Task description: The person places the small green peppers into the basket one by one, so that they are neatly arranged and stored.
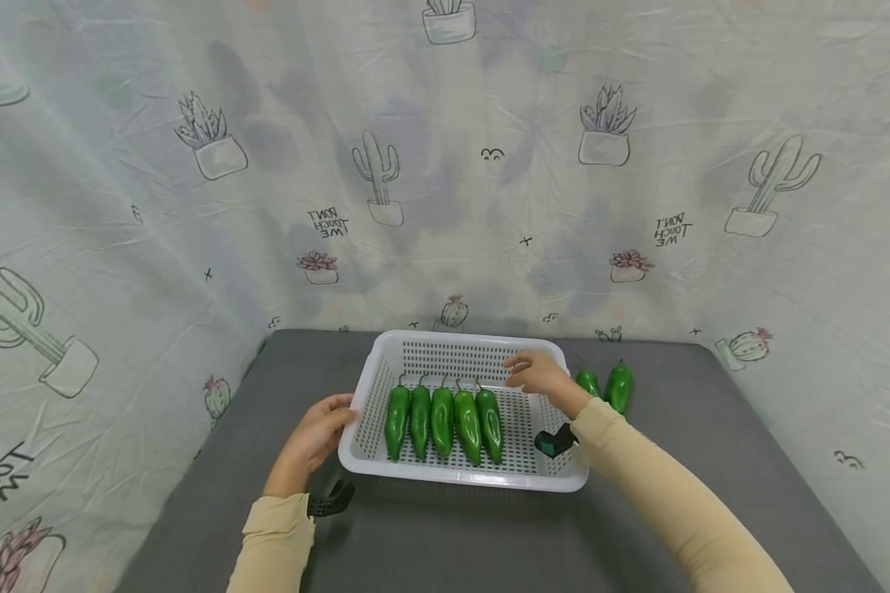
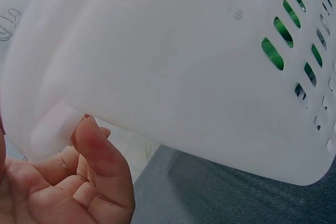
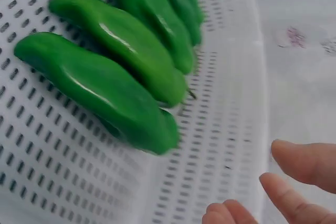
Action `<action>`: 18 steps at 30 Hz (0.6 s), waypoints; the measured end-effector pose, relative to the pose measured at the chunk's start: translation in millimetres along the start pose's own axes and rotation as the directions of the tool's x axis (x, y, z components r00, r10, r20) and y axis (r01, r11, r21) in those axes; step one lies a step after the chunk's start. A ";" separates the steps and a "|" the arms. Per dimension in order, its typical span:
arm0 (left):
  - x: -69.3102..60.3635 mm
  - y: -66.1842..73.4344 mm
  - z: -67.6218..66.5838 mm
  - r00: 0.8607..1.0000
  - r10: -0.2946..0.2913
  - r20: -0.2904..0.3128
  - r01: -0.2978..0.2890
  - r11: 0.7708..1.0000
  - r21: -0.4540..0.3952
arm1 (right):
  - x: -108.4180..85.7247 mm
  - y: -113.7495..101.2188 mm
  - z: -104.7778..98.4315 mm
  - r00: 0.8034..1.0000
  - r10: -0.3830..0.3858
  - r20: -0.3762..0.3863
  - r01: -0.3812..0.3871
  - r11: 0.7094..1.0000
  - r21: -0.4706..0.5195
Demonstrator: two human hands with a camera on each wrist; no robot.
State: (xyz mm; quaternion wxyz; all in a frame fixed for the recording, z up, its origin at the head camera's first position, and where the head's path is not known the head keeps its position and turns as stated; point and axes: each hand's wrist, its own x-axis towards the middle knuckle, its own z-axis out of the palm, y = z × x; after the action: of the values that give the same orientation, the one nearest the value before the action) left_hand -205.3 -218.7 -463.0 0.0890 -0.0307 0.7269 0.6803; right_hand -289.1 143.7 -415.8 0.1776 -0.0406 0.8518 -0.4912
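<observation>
A white plastic basket [image 1: 460,481] with slotted walls and floor sits on the grey table. Several green peppers [image 1: 442,422] lie side by side in it, stems toward the back wall. My left hand [image 1: 317,435] grips the basket's left rim; the left wrist view shows the thumb [image 2: 102,148] against the rim's underside. Over the right part of the basket hovers my right hand [image 1: 540,377], fingers spread loosely and holding nothing. In the right wrist view its fingertips [image 3: 283,153] are apart from the nearest pepper [image 3: 100,90].
Two more green peppers [image 1: 619,387] lie on the table [image 1: 682,412] right of the basket, one partly hidden behind the right forearm. A patterned cloth [image 1: 452,189] hangs behind the table and along its sides.
</observation>
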 end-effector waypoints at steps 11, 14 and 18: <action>-0.6 0.1 0.8 1.000 0.009 0.004 -0.009 1.000 0.005 | -14.9 1.0 -55.4 0.997 -0.065 -0.036 0.067 0.994 0.083; -0.9 -0.2 1.0 1.000 0.012 0.006 -0.012 1.000 0.006 | -18.7 6.3 -68.0 0.994 -0.085 -0.064 0.089 0.994 0.063; -0.5 0.0 1.4 1.000 0.010 -0.002 -0.010 1.000 -0.002 | -21.5 14.9 -81.3 0.988 -0.114 -0.107 0.119 0.992 0.045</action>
State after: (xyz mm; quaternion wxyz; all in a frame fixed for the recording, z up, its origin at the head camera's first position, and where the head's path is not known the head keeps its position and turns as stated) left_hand -204.6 -217.4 -462.9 0.0847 -0.0280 0.7265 0.6814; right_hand -295.3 223.4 -385.9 0.1050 -0.0602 0.8431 -0.5240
